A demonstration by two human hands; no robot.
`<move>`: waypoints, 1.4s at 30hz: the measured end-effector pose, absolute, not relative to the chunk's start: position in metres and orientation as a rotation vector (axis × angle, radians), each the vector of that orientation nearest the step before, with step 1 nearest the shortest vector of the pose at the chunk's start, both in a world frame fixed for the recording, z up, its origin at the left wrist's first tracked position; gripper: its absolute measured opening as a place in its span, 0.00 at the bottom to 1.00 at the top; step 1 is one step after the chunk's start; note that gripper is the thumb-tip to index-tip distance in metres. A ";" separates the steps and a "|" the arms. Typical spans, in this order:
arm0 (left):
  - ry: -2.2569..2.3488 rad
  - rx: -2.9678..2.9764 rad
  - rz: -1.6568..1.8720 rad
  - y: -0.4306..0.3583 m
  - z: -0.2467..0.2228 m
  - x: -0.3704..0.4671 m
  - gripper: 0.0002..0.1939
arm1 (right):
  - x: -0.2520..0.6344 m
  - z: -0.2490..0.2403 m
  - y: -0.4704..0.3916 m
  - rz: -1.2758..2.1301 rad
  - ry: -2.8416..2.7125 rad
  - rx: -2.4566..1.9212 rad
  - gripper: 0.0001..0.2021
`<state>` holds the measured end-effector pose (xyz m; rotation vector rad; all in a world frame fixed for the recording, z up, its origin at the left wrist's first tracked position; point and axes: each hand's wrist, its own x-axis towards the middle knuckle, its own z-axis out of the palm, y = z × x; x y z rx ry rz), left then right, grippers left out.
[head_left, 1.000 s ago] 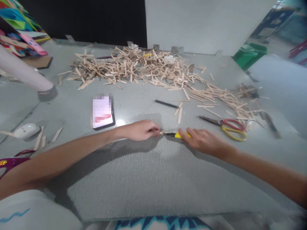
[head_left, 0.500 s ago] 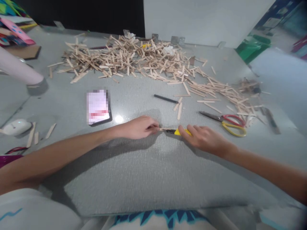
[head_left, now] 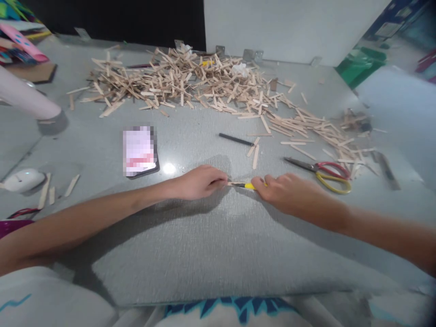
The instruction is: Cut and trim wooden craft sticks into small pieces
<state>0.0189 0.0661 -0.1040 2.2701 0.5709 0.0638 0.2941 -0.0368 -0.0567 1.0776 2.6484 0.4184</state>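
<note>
In the middle of the grey table, my left hand (head_left: 200, 182) pinches one end of a small wooden craft stick (head_left: 229, 183), most of it hidden by the fingers and the blade. Wrapped round a yellow utility knife (head_left: 250, 186), my right hand (head_left: 281, 190) holds the knife's dark front end against the stick, close to the left fingertips. Beyond the hands lie a dark thin rod (head_left: 236, 139) and a couple of loose sticks (head_left: 255, 156). Scissors (head_left: 315, 168) with red and yellow handles rest to the right of my right hand.
A large heap of craft sticks (head_left: 177, 84) spreads along the back and right of the table (head_left: 218, 254). Left of centre lies a phone (head_left: 139, 152). A white mouse (head_left: 23, 180) and a pale cylinder (head_left: 30, 97) are at the left. A green bin (head_left: 361, 66) stands beyond.
My right hand and the knife have shifted slightly left, with the wrist a little higher and the blade nearer the left fingertips. My left hand stays almost in place.
</note>
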 end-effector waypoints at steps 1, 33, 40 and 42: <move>0.571 2.270 0.065 0.066 -0.104 0.019 0.16 | 0.296 -0.059 -0.034 0.419 2.661 1.057 0.12; 0.633 2.350 0.142 0.061 -0.113 0.020 0.15 | 0.280 -0.061 -0.032 0.305 2.419 1.103 0.13; 0.658 2.329 0.136 0.061 -0.114 0.019 0.13 | 0.271 -0.058 -0.034 0.289 2.398 1.137 0.14; 0.649 2.318 0.118 0.064 -0.113 0.019 0.13 | 0.281 -0.059 -0.027 0.249 2.430 1.105 0.13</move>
